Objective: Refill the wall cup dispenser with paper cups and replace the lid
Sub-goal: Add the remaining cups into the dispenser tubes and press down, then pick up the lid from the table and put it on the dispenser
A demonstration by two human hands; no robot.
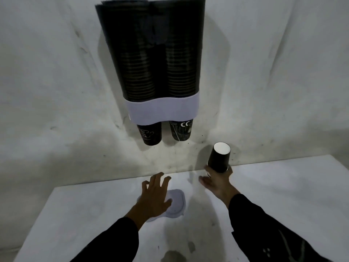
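Note:
The wall cup dispenser (151, 53) is a dark double tube with a white band (162, 108) at its bottom, fixed to the wall above the table. Stacked cups show through both tubes, and two black cups (151, 135) poke out underneath. My right hand (217, 181) grips a black paper cup (219, 157) by its base, with the white open mouth tilted up toward the wall. My left hand (155, 193) hovers with fingers spread over the white lid (177, 203), which lies flat on the table and is partly hidden by the hand.
The white table (283, 195) butts against a stained white wall (56, 82). A dark smudge (173, 256) marks the table's near edge. Both of my sleeves are black.

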